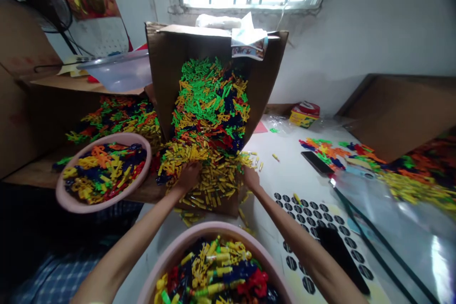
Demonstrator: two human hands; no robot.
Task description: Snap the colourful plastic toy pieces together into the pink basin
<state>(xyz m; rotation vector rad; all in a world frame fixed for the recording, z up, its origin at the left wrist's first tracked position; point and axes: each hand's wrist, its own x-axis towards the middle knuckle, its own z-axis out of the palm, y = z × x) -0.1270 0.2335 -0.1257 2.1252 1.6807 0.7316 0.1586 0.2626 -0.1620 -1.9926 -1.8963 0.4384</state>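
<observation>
Fingers of the left hand (189,175) reach into the left part of a heap of small yellow tubes (215,183); those of the right hand (251,179) touch its right edge. Both sets are partly hidden, so whether they are spread or pinching anything cannot be told. In this head view, the heap lies at the mouth of a cardboard box (265,73), below green pieces (197,92) and other coloured ones inside. A few tubes lie loose on the white counter (272,178). A pink basin (217,228) of mixed pieces stands nearest the person, between the forearms; a second basin (66,195), also filled, is at the left. On the right are a phone (315,162) and a sheet of round black stickers (313,213), partly under the right forearm.
</observation>
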